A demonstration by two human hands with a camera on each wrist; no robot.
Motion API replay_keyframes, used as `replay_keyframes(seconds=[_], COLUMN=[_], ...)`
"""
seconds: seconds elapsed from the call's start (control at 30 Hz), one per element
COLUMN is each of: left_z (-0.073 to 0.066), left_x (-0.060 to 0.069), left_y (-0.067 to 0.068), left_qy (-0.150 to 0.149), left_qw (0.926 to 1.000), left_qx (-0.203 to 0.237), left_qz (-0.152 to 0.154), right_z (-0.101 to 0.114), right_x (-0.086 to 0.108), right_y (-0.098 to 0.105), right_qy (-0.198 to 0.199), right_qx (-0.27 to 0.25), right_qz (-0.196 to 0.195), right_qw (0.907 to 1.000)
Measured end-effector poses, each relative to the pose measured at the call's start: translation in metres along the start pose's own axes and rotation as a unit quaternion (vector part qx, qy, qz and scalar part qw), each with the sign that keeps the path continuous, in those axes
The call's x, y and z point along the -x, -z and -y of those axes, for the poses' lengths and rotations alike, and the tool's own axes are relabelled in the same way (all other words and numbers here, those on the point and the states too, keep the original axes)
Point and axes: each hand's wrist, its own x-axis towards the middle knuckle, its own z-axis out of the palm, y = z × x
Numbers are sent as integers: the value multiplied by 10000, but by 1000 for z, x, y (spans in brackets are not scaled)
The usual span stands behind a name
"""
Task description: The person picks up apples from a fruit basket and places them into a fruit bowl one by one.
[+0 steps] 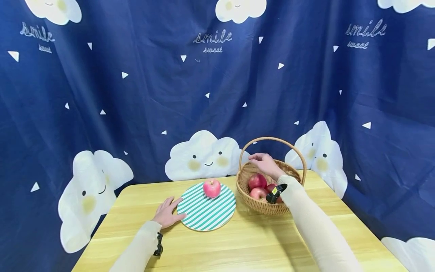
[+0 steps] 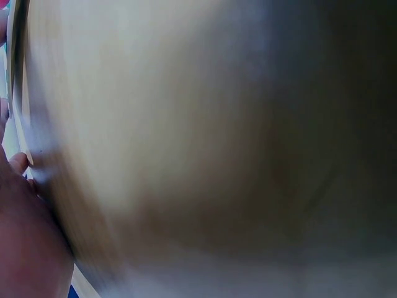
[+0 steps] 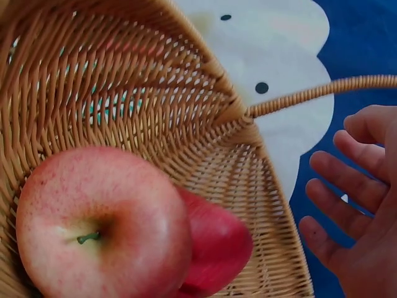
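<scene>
My right hand (image 1: 266, 165) hovers over the wicker basket (image 1: 268, 207), under its arched handle. In the right wrist view, the fingers of that right hand (image 3: 372, 192) are loosely bent with nothing between them. Several red apples (image 1: 257, 181) lie in the basket; close up, a pale red apple (image 3: 124, 211) partly covers a darker one (image 3: 217, 242). One pink-red apple (image 1: 212, 188) sits on a round board (image 1: 204, 217) with green and white stripes. My left hand (image 1: 166, 213) rests at the board's left edge, fingers spread, thumb touching the rim.
A light wooden table (image 1: 210, 249) carries everything. Behind it hangs a dark blue curtain (image 1: 153, 94) with white clouds and triangles. The basket's tall handle (image 1: 272, 139) rises above the rim. The left wrist view is mostly blurred.
</scene>
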Motion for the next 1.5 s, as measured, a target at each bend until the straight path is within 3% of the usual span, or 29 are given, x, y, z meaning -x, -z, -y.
replay_keyframes(seconds=[0.37, 0.77, 1.1, 1.27, 1.5], left_z=[1, 1, 7, 9, 7], left_x=[6, 5, -2, -5, -5], left_y=[-4, -2, -5, -5, -2], left_qy=[-66, -62, -4, -12, -55], left_qw=[10000, 9999, 10000, 10000, 9999], left_qx=[66, 61, -25, 5, 16], left_qz=[-22, -67, -59, -95, -109], right_z=[-27, -45, -58, -58, -55], right_x=[4, 4, 13, 15, 16], right_y=[0, -11, -19, -18, -15], right_qy=[-560, -538, -752, -647, -726], right_qx=[-532, -542, -192, 94, 54], right_qz=[-205, -281, 49, 158, 660], right_qw=[9968, 9967, 9970, 9977, 9952])
